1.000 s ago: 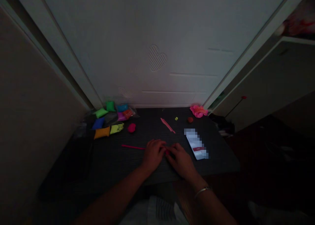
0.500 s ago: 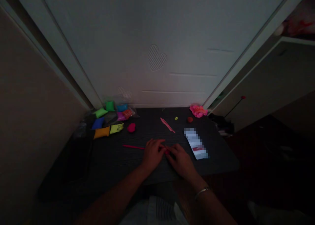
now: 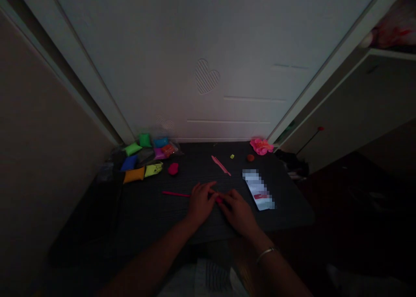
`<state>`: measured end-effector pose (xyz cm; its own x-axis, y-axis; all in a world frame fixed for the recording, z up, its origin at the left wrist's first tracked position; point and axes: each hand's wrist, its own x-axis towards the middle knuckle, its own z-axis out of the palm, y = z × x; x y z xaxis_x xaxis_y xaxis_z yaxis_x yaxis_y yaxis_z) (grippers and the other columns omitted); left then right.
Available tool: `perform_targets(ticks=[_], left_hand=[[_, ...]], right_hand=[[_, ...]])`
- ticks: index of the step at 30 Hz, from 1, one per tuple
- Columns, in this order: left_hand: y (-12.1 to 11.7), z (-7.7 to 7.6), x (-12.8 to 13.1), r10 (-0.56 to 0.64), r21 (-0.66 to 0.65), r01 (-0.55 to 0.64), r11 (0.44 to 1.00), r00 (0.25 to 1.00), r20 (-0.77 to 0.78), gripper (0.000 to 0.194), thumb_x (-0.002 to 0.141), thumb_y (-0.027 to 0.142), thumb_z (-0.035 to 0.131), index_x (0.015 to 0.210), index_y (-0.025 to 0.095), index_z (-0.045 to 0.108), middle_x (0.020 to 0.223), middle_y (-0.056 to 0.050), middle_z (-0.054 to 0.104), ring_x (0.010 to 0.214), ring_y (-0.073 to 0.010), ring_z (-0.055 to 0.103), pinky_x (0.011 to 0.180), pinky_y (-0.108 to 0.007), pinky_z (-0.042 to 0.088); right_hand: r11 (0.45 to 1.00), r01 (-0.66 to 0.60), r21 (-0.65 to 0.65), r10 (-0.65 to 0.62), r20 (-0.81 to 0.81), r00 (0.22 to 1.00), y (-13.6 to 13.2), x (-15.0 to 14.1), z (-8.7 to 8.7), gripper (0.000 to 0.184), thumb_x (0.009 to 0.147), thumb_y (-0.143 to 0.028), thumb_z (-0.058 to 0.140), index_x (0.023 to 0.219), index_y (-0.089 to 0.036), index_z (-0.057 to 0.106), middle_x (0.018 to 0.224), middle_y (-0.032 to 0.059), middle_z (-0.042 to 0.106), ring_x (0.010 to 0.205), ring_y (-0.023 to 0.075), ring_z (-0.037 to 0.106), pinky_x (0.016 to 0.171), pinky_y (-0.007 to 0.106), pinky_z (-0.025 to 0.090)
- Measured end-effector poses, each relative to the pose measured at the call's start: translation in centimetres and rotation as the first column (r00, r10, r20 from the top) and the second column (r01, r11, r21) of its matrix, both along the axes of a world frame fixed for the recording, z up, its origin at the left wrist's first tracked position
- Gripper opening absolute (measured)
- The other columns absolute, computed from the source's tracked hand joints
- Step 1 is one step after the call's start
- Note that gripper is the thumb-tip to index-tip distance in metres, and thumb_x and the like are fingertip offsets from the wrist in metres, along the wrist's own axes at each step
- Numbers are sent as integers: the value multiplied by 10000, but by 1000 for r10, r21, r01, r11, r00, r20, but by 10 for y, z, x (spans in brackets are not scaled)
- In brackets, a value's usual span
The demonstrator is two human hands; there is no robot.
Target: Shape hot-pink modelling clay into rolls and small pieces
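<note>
A long thin strip of pinkish-red modelling clay [image 3: 175, 194] lies across the dark table and runs under my left hand [image 3: 202, 201]. Its right end shows as a thicker red bit between my two hands. My left hand pinches there with thumb and forefinger. Bent fingers of my right hand [image 3: 236, 208] close on the same red bit from the right. Beyond my left hand sits a red clay lump [image 3: 173, 169]. Two pink modelling tools [image 3: 221, 165] lie side by side beyond my hands. To my right hand's right is a lit phone [image 3: 259, 191], its screen blurred out.
At the table's back left lie several coloured clay packets, among them an orange one [image 3: 134, 175] and a green one [image 3: 144, 140]. A pink petalled piece [image 3: 261, 146], a brown-red ball [image 3: 250, 157] and a small yellow bit [image 3: 232, 156] are at the back right. A white panel [image 3: 182, 89] rises behind.
My fingers shift slightly at the red bit, and a little more of it shows between my hands. The strip and the other things stay in place.
</note>
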<state>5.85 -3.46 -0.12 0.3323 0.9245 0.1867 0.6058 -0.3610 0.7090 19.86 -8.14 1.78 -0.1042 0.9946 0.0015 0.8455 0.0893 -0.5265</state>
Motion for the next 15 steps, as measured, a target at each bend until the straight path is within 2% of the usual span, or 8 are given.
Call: perform_targets(ticks=[7, 12, 15], left_hand=[[-2, 0, -1, 12, 4, -12, 1000, 1000, -4, 382, 726, 182, 545, 1099, 236, 481, 808, 36, 663, 937, -157, 547, 985, -411, 238], [-2, -1, -2, -1, 19, 1, 1000, 1000, -10, 416, 712, 204, 575, 1112, 242, 471, 814, 45, 661, 979, -160, 524, 995, -411, 209], [-2, -2, -2, -1, 22, 1, 1000, 1000, -12, 409, 723, 205, 563, 1119, 238, 466, 810, 42, 666, 992, -157, 517, 998, -410, 202]], right_hand=[[995, 95, 0, -95, -23, 995, 0, -4, -3, 208, 806, -317, 463, 940, -233, 598, 858, 30, 522, 778, 151, 537, 702, 258, 415], [1000, 26, -18, -26, -38, 999, 0, -3, 0, 292, 802, -319, 465, 1078, -269, 548, 868, 24, 513, 788, 148, 531, 700, 251, 414], [999, 36, -16, -37, -24, 999, 1, -3, 0, 274, 826, -321, 426, 1058, -275, 565, 850, 23, 511, 763, 142, 531, 681, 248, 412]])
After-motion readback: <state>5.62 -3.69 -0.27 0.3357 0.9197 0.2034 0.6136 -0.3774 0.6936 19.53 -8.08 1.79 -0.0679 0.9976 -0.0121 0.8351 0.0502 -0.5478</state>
